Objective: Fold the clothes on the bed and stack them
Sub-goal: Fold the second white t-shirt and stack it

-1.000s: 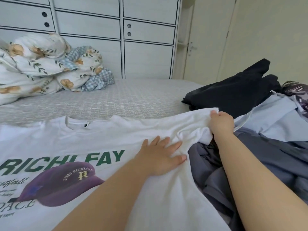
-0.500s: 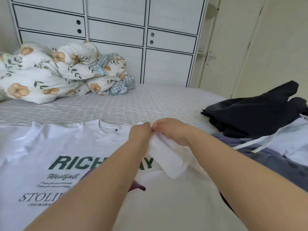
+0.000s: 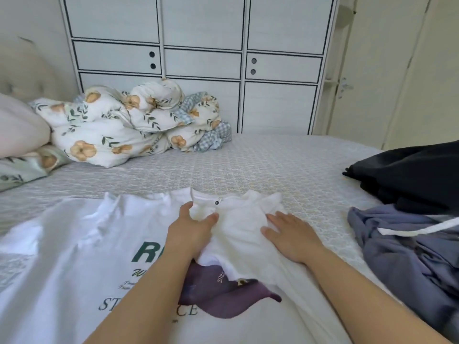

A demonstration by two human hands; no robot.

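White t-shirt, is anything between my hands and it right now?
Nothing visible. The left hand and right hand both rest directly on the white t-shirt, on its folded-in right side near the collar.

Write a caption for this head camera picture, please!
Both hands, left hand and right hand, flatten a folded-in sleeve on the white T-shirt.

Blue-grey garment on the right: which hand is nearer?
Right. The right hand lies flat on the white T-shirt, just left of the blue-grey garment; the left hand is further left, by the collar.
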